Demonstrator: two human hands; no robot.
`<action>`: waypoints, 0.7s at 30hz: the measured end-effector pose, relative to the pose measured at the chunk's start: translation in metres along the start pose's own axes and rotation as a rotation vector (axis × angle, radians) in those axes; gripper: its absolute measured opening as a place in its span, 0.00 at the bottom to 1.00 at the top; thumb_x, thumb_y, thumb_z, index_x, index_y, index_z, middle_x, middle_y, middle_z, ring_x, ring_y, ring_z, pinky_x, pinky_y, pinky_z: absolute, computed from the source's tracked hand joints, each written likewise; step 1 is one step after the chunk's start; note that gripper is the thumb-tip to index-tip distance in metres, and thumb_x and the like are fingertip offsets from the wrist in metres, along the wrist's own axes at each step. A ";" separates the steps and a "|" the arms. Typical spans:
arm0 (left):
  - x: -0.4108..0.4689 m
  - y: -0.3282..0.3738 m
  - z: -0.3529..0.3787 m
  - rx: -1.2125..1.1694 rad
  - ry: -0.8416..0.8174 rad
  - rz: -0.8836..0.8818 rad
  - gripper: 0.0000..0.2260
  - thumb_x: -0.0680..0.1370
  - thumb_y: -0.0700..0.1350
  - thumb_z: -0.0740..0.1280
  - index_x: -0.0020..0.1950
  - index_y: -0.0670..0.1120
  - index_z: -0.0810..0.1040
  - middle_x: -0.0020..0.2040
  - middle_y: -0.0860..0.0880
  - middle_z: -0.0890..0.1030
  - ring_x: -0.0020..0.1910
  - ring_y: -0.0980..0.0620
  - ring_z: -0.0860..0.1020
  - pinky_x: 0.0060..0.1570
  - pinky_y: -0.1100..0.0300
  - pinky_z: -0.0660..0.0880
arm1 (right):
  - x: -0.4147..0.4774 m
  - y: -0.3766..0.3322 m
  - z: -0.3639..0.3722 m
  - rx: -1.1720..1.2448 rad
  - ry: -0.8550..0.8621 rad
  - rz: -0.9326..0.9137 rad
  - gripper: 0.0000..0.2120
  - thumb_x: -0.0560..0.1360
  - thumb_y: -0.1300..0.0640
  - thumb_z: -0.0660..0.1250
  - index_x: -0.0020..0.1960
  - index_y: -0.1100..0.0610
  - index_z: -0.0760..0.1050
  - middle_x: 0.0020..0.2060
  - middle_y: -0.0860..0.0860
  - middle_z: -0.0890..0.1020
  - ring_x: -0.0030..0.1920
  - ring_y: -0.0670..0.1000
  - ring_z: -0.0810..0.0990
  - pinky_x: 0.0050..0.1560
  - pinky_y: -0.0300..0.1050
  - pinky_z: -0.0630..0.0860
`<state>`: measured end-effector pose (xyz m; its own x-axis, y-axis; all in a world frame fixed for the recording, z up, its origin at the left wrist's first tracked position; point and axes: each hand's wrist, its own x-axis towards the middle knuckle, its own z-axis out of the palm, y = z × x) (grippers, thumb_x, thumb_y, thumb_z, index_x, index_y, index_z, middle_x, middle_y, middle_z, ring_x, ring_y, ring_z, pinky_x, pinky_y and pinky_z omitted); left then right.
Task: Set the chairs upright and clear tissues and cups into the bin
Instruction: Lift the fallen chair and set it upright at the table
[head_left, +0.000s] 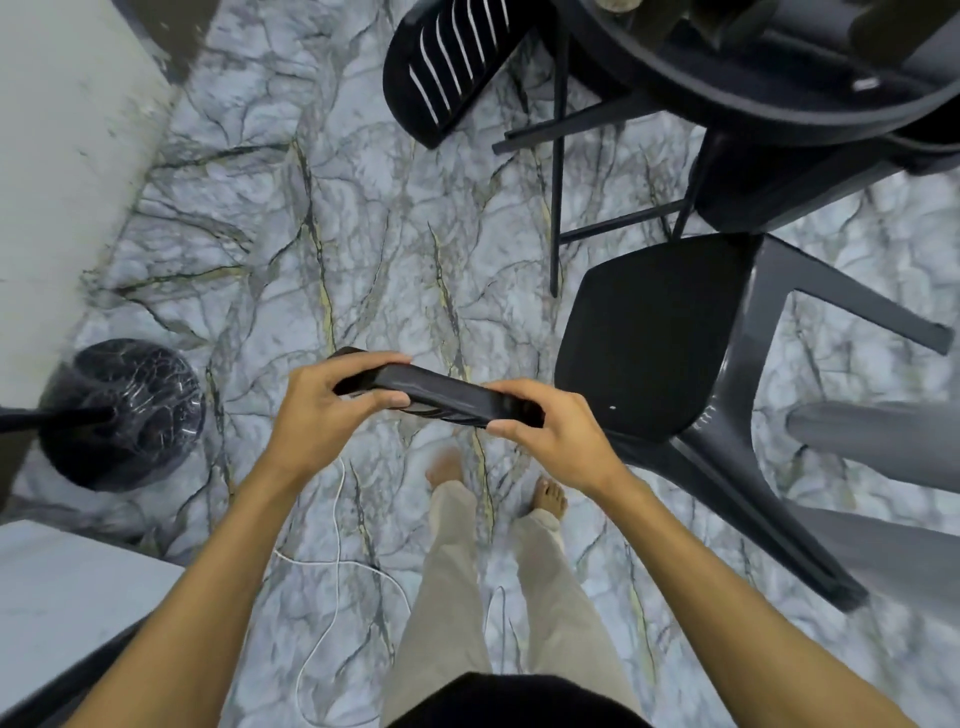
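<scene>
Both my hands grip the top edge of a black plastic chair's backrest (441, 392): my left hand (327, 410) at its left end, my right hand (550, 434) at its right end. The chair's seat (649, 338) faces up at me and its legs (852, 312) stick out to the right, so the chair is tilted, not standing. A second black chair with a slatted backrest (447, 67) stands at the top beside a round black table (769, 98). A bin with a black liner (124, 410) is on the floor at the left. No tissues or cups are in view.
Marble-pattern floor (363, 234) stretches ahead of me. A white cable (337, 561) lies by my bare feet. A pale wall (57, 130) runs along the left and a white surface (62, 587) sits at lower left. Grey legs (878, 436) of something else reach in from the right.
</scene>
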<state>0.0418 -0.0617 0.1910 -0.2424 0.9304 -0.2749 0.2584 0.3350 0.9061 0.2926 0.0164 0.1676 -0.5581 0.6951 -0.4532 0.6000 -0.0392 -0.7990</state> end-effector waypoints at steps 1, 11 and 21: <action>-0.004 0.007 0.007 -0.015 0.019 0.009 0.18 0.69 0.39 0.77 0.50 0.62 0.84 0.50 0.54 0.85 0.53 0.56 0.82 0.56 0.64 0.76 | -0.006 0.000 -0.007 -0.016 -0.008 -0.004 0.18 0.74 0.49 0.73 0.63 0.49 0.77 0.52 0.42 0.82 0.51 0.42 0.79 0.52 0.32 0.73; -0.046 0.093 0.076 0.018 0.104 0.049 0.14 0.69 0.40 0.78 0.52 0.52 0.83 0.45 0.65 0.84 0.48 0.62 0.82 0.52 0.66 0.78 | -0.059 -0.035 -0.064 -0.064 -0.060 -0.222 0.20 0.76 0.49 0.70 0.66 0.51 0.76 0.53 0.45 0.83 0.51 0.43 0.80 0.52 0.34 0.75; -0.072 0.141 0.099 0.056 -0.089 0.107 0.16 0.68 0.43 0.78 0.55 0.53 0.84 0.50 0.59 0.85 0.53 0.61 0.82 0.55 0.64 0.76 | -0.119 -0.036 -0.117 0.001 0.026 -0.264 0.16 0.74 0.54 0.73 0.61 0.50 0.80 0.51 0.44 0.85 0.52 0.43 0.82 0.54 0.45 0.78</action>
<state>0.1878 -0.0668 0.3064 -0.1275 0.9700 -0.2069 0.3307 0.2383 0.9132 0.4047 0.0188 0.2969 -0.6803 0.6998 -0.2181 0.4344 0.1453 -0.8889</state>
